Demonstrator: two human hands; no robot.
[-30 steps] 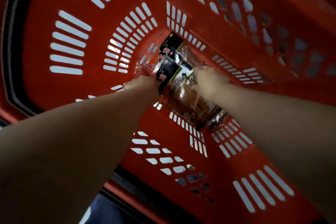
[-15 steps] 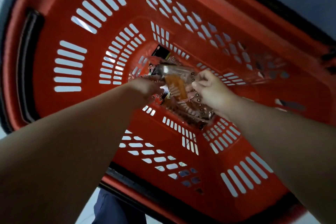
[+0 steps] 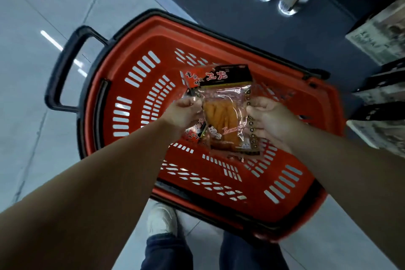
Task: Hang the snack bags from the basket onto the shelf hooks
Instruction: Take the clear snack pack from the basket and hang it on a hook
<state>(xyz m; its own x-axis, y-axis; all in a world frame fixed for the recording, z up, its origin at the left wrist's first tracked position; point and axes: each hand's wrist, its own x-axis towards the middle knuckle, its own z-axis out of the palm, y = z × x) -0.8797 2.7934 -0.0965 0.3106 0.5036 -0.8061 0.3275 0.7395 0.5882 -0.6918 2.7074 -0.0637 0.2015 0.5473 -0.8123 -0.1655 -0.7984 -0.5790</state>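
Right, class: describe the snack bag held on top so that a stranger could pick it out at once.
Find the red basket on the floor. Above its middle, the left hand and right hand hold some snack bags. The top snack bag is the one whose clear window shows orange strips under a black header.

glossy clear plastic snack bag (image 3: 225, 114), red plastic basket (image 3: 131, 98)

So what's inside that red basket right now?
The basket shows mostly bare slotted floor. The hands, left and right, hold snack bags above it, and those cover the middle of the floor, so any bags left beneath cannot be seen.
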